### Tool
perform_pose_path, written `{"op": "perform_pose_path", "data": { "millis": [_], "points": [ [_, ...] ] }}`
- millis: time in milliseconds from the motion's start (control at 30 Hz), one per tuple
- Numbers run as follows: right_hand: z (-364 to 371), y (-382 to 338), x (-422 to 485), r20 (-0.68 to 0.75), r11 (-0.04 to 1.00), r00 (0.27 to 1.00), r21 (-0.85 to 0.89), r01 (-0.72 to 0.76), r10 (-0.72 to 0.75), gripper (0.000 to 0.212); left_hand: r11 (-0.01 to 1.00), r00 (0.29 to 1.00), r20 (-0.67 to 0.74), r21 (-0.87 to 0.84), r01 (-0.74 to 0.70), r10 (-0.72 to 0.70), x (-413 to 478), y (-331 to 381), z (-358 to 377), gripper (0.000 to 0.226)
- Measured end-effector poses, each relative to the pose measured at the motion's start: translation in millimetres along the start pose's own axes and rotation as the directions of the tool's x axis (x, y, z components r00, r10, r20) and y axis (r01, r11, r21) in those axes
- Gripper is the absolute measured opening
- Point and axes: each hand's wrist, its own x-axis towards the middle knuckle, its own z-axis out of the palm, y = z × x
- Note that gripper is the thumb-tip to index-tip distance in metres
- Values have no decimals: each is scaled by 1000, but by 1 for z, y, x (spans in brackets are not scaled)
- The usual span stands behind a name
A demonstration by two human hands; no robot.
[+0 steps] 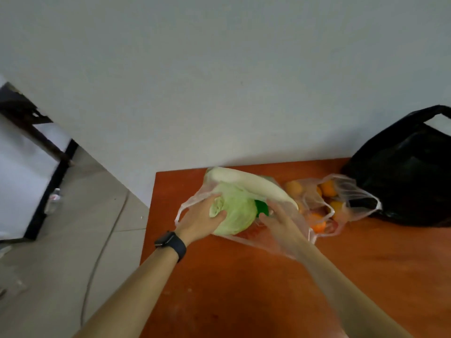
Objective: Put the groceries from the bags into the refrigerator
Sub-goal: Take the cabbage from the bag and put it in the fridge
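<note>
On the table (244, 289), left hand (203, 219) grips the cabbage (236, 213); right hand (278, 223), grip wide, lies inside clear bag (246, 236)

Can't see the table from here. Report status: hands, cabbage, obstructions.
Left hand grips cabbage in clear bag. Right hand inside bag, fingers straight beside cabbage. White radish lies across cabbage's far side.

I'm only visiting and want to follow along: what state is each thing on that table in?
Pale green round cabbage: at the bag's mouth, gripped by the left hand.
Long white radish: lying behind the cabbage.
Thin clear plastic bag: open, draped over the right hand, whose fingers lie fairly straight.
Second clear plastic bag: open, holding oranges.
Black plastic bag: upright, contents hidden.
</note>
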Motion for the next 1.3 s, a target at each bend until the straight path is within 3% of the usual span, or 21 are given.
{"op": "perform_pose_path", "data": {
  "millis": [167, 267, 367, 500, 667, 800, 933, 1000, 1067, 1167, 1300],
  "points": [
    [-16, -3, 58, 29, 991, 1000, -131, 3, 1, 76, 887, 987, 40, -434, 156, -154, 55, 3, -23, 58],
    [-16, -7, 88, 15, 989, 999, -144, -31, 33, 77, 902, 982, 99, -389, 188, -161, 81, -5, -21, 61],
    [-19, -8, 109, -5, 979, 1000, -204, -13, 12, 73, 839, 946, 178, -439, 321, -270, 97, -22, -16, 56],
    [-20, 8, 122, -58, 930, 998, -366, -11, -11, 61, 566, 844, 212, -658, 496, -493, 100, -33, -10, 37],
    [-8, 35, 103, -117, 890, 981, -447, 89, -157, 57, 333, 792, 229, -815, 474, -566, 90, -49, 12, 31],
    [9, 48, 75, -92, 836, 964, -522, 169, -251, 67, 399, 784, 147, -796, 456, -603, 79, -53, 24, 30],
    [30, 34, 47, -268, 900, 910, -390, 197, -315, 37, 617, 864, 42, -683, 392, -502, 59, -31, 16, 36],
    [40, 24, 40, -340, 963, 918, -236, 127, -204, 26, 723, 897, -51, -613, 318, -438, 50, -23, 15, 36],
    [47, 11, 42, -340, 1000, 940, 2, -25, 25, 28, 759, 912, -118, -601, 250, -393, 44, -18, 17, 36],
    [56, 5, 61, -199, 888, 911, 372, -270, 360, 49, 760, 915, -125, -606, 237, -384, 41, -10, 25, 42],
    [65, 11, 88, -54, 738, 872, 560, -377, 486, 65, 694, 886, 9, -618, 369, -463, 48, 4, 29, 72]
  ]
}}
